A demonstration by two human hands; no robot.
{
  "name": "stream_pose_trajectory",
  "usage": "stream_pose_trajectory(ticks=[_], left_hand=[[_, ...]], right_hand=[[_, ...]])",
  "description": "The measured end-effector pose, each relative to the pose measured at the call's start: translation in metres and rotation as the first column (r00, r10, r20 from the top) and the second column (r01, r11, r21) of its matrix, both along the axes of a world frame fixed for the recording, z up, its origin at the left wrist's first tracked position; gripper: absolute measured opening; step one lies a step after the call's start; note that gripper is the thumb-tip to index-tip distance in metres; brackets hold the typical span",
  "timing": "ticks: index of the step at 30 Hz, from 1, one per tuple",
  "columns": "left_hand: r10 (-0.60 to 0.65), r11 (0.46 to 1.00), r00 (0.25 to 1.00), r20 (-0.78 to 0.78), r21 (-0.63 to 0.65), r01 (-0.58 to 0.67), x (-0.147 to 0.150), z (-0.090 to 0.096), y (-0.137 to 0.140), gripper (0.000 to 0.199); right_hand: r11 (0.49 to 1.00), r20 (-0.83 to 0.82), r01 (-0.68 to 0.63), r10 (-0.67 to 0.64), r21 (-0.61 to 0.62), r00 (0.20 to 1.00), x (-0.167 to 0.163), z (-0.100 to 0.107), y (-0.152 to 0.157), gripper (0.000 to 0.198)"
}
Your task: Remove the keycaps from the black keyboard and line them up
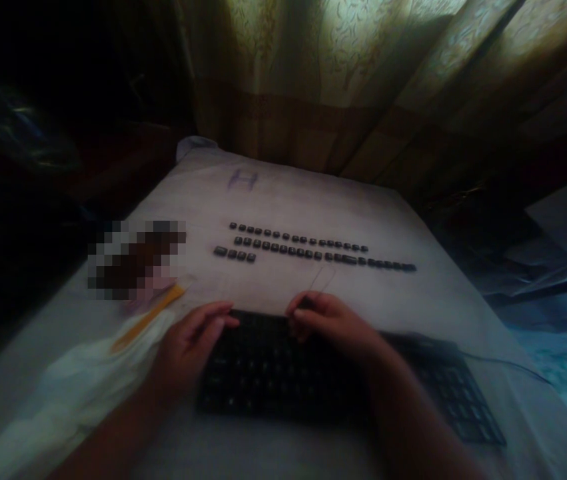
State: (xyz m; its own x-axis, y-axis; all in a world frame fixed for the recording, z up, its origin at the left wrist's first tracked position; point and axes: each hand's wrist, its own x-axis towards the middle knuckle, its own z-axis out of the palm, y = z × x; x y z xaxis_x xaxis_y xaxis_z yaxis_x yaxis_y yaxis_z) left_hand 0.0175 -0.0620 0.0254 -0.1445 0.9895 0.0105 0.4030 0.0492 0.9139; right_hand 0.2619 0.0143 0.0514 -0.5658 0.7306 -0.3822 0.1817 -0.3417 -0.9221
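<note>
"Start close in. Where's the keyboard?"
"The keyboard (263, 373) lies straight ahead, its long axis running left to right, the right end a little nearer the body."

"And the hands?"
"The left hand (188, 340) is at the far left corner, fingers loosely curled. Nothing shows between them, but I can't tell whether they grip the edge. The right hand (333, 323) is over the far edge, closer to the middle, thumb and finger pinched on a thin wire (317, 277) that loops up and away. There's something dark in the pinch too; it's too blurred to name."

"So which way does the keyboard lie from the fingers?"
"Below the right fingers and back toward the body; from the left fingers, off to the right. The right hand is nearer its middle."

"What's around it?"
"A crumpled white cloth (98, 373) left of the left hand, with a yellow handle (148, 320) slanting across its far part. A cable (506, 363) trails off to the right."

"Farther out?"
"Loose keys beyond the hands: a short row (242, 256) at left, a long middle row (283, 249), then a far row (286, 237). Past those, a purple mark (242, 180) on the sheet (403, 220), then the curtain (313, 100)."
</note>
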Motion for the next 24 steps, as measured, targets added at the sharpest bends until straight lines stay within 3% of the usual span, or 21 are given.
stream_pose_trajectory(ticks=[17,24], left_hand=[[-0.012,1.000,1.000,-0.013,0.005,0.012,0.000,-0.003,-0.001,0.033],[-0.025,1.000,0.999,-0.025,0.016,0.026,-0.002,-0.006,-0.001,0.034]], right_hand=[[0.990,0.135,-0.107,0.095,0.086,0.986,-0.006,0.008,-0.005,0.010],[0.969,0.221,-0.173,0.132,0.177,0.966,-0.009,0.012,-0.007,0.009]])
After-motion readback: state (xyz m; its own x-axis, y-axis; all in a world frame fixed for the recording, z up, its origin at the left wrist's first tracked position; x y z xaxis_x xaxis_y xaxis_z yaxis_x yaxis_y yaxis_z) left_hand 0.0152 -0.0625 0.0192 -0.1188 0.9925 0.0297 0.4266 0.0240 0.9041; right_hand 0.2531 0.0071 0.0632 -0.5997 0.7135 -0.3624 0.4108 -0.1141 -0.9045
